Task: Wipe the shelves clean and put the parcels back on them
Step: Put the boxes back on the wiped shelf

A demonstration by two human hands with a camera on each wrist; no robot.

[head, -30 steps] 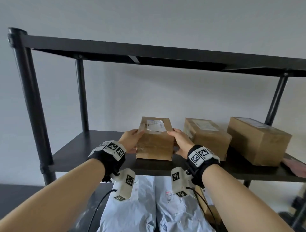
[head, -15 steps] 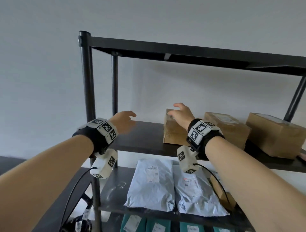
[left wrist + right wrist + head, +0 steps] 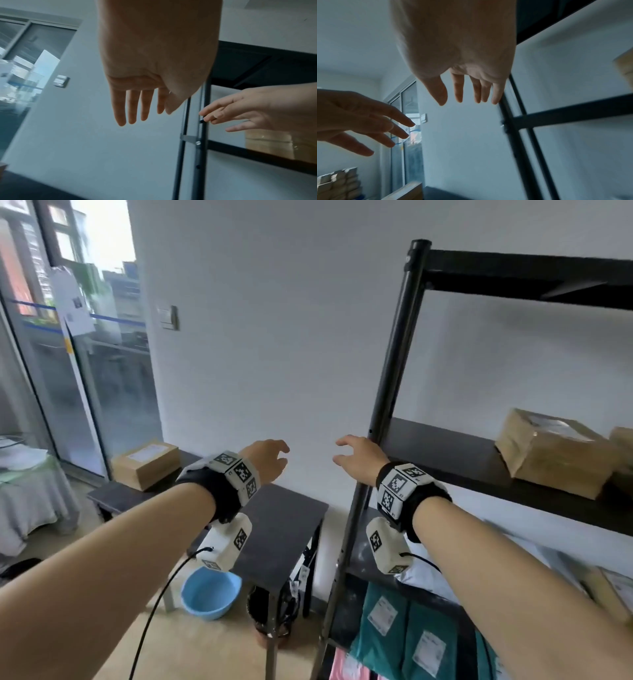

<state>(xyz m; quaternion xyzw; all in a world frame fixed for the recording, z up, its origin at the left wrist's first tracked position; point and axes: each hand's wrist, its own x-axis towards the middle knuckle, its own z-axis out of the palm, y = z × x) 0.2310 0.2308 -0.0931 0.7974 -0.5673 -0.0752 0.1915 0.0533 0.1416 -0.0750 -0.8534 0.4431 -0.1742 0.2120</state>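
Both hands hang in the air left of the black shelf rack (image 3: 394,392), holding nothing. My left hand (image 3: 270,458) has loose, spread fingers (image 3: 132,115). My right hand (image 3: 358,453) is just in front of the rack's front post, its fingers (image 3: 458,93) straight and relaxed. A cardboard parcel (image 3: 551,453) sits on the middle shelf (image 3: 462,470) at the right. Another cardboard parcel (image 3: 145,462) with a white label lies on a low dark table (image 3: 284,522) to the left. Grey and green mailer bags (image 3: 407,621) fill the lower shelves.
A blue basin (image 3: 210,592) stands on the floor under the low table. A glass door (image 3: 85,364) is at the far left, and a cloth-covered stand (image 3: 27,491) sits beside it. A light switch (image 3: 168,318) is on the white wall.
Both hands let go of the parcel on the middle shelf and swung left, away from the rack. The view turned left toward the low table and the door.
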